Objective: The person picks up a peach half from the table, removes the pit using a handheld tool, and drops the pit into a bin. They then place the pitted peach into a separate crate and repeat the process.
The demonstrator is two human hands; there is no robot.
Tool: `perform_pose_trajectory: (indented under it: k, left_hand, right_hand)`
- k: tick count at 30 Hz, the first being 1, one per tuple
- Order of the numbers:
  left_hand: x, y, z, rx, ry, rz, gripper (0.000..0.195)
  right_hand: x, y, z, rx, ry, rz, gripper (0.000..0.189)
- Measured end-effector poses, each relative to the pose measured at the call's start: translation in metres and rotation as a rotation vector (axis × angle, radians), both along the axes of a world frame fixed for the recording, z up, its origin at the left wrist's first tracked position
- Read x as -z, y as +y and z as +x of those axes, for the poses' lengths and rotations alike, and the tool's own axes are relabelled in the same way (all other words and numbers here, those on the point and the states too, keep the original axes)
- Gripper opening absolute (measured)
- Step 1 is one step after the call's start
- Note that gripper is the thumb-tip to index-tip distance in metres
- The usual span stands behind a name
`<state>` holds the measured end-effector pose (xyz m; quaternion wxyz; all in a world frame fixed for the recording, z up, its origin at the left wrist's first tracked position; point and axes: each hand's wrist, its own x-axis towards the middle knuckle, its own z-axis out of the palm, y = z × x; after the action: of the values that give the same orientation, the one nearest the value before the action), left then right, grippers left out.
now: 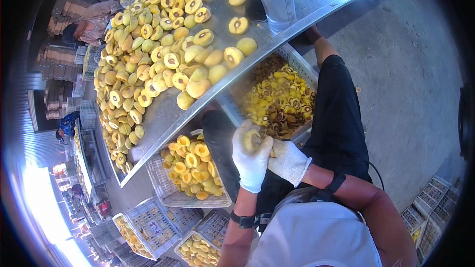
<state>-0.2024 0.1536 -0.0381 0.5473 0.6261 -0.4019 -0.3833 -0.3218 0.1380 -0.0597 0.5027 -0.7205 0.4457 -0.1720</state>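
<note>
My left hand (253,161), in a white glove, holds a halved yellow stone fruit (252,141), which looks like a peach and is slightly blurred. Close against it is my right hand (290,159), also gloved and curled shut. A tan bit of what seems a small tool's handle (272,153) shows at its fingers; the rest is hidden. Both hands are over my lap, just above the near end of a crate (226,109) of yellow scraps and brown pits (280,98). Left of my knee, another white plastic crate (159,183) contains pitted fruit halves (191,159).
A metal table (156,111) bears a large heap of halved fruit (148,66) and a clear plastic bottle (276,5). Filled crates (152,226) stand at lower left, with more crates (432,196) at lower right. Another person (91,26) is across the table.
</note>
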Motion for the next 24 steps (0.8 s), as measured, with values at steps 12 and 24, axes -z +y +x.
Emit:
perform_pose_trajectory:
  k: [12,24]
  left_hand:
    - [0.008,0.001,0.004,0.073,-0.117,0.003,0.058]
    - [-0.01,-0.009,0.028,0.33,0.039,0.202,0.021]
  right_hand:
    - [0.012,0.0,-0.003,-0.017,-0.144,-0.069,0.023]
    - [-0.014,-0.017,-0.023,-0.343,-0.068,0.366,0.015]
